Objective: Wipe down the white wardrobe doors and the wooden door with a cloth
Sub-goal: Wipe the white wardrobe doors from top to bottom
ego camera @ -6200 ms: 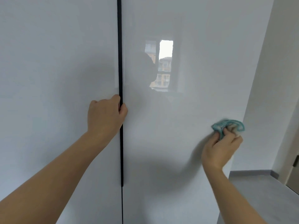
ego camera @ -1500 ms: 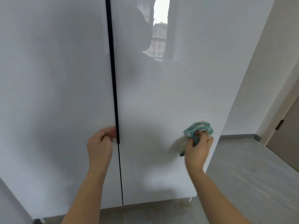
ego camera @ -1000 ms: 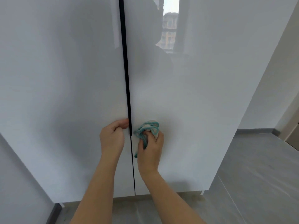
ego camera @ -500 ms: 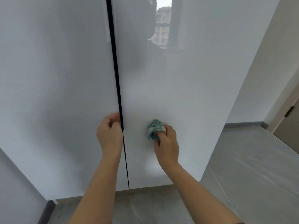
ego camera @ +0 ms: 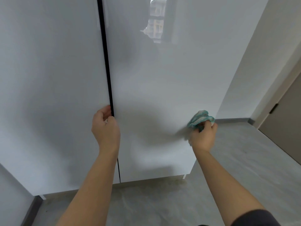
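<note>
right hand (ego camera: pixel 202 137): fingers curled tight round the bunched teal cloth (ego camera: pixel 200 118), pressing it to the right wardrobe door (ego camera: pixel 162 95) by its right edge, lower right of frame
left hand (ego camera: pixel 105 126): fingers hooked into the dark gap (ego camera: pixel 106 62) at the left wardrobe door (ego camera: pixel 48 79) edge
wooden door (ego camera: pixel 286 115): far right, shut

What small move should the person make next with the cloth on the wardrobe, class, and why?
Probably sweep the cloth leftward, a little lower, across the right door. The right hand holds it at that door's outer edge, with more door surface below, while the left hand grips the left door at the gap.
</note>
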A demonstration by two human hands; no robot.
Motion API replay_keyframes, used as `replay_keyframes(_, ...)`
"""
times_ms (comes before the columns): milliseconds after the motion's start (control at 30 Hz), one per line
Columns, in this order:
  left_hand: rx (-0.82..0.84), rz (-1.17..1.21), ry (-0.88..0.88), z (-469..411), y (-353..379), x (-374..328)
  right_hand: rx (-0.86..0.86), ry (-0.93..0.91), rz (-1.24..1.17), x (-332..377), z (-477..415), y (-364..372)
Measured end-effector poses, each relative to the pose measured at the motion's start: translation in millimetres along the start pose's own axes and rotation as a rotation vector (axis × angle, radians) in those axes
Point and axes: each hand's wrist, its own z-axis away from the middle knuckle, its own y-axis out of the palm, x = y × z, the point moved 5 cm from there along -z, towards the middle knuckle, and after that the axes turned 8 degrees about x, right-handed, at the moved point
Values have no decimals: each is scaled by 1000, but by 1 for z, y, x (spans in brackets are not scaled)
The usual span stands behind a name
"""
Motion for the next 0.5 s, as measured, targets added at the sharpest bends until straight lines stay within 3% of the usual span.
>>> replay_keyframes(133,39,-27,5,1,-3,0,-50,149,-58,-23,-11,-12)
replay_keyframes(267,61,-54,14,-1,-6,-1,12,373,-118,-56,-13,-4)
replay_keyframes(500,79,-69,24,-7,-9,-5,-21,576,-467,-59,-5,21)
